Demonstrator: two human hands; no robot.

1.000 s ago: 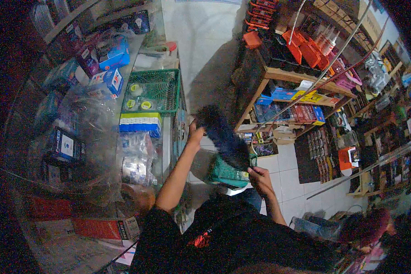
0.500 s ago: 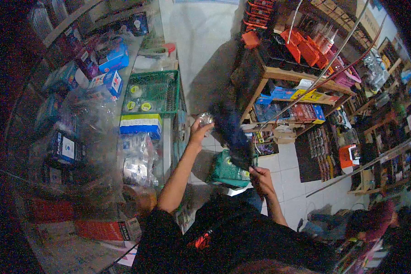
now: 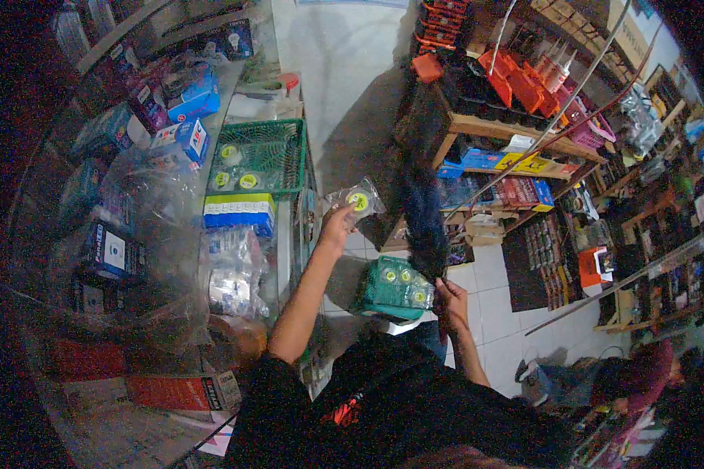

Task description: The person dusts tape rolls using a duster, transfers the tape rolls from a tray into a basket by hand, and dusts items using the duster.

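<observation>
Between its thumb and fingers, my left hand holds a round item in clear plastic with a yellow-green label, beside the glass counter's edge. My right hand is closed on the handle of a dark feathery duster, whose blurred dark body points up and away. Below and between the hands is a green basket with several similar labelled round packs. Another green basket lies on the counter with similar packs inside.
On the left, a glass counter holds a yellow-and-blue box, a blue ABC box and plastic bags. Wooden shelves with red trays stand at right. Thin cords cross the right side. Another person is at lower right.
The plastic-wrapped item in my left hand has turned so its label shows. The duster has swung rightward, away from my left hand, uncovering more of the lower basket.
</observation>
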